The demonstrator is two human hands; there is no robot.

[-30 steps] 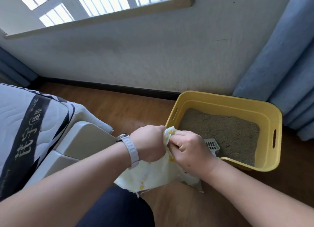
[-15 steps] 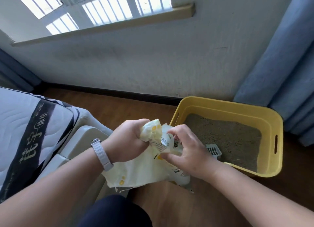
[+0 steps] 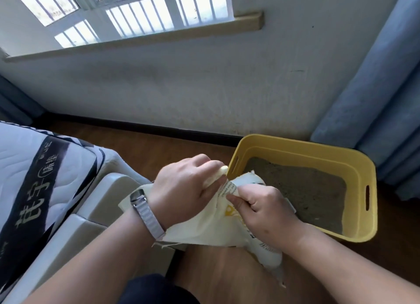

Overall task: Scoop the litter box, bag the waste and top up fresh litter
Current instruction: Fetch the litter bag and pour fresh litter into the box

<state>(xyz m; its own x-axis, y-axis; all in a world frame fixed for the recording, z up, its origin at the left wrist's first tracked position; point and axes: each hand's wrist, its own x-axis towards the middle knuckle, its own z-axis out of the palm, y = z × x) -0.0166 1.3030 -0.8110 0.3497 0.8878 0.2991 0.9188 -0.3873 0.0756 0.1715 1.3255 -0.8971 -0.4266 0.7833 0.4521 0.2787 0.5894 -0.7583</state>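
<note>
Yellow plastic forms the litter box point(image 3: 306, 144), which sits on the wooden floor point(image 3: 159, 144) below a white wall point(image 3: 181, 87), with a blue curtain point(image 3: 375, 87) hanging just beside its far right corner. Grey litter point(image 3: 306, 190) covers its bottom in a fairly even layer, and slot handles are cut into its left and right walls.

Both hands hold a cream-coloured bag point(image 3: 204, 226) with yellow marks and small dark print, in front of the near left corner of the box. The left hand point(image 3: 181, 190), with a grey-strapped watch point(image 3: 145, 210) on its wrist, has its fingers point(image 3: 211, 165) curled tight round a bunched twist of the bag's top edge, close to the box's left wall. The right hand point(image 3: 263, 210) has its fingers point(image 3: 241, 192) bent and pinching the printed part of the bag just beside the left hand, so the material is drawn taut between the two. The upper end of the bag reaches over the box's rim; its lower end sags under the right wrist, above the floor. What is inside the bag cannot be seen.

To the left lies a white quilted mattress point(image 3: 34, 172) with a dark printed band. A barred window point(image 3: 136, 12) with a pale sill point(image 3: 136, 40) runs across the top.
</note>
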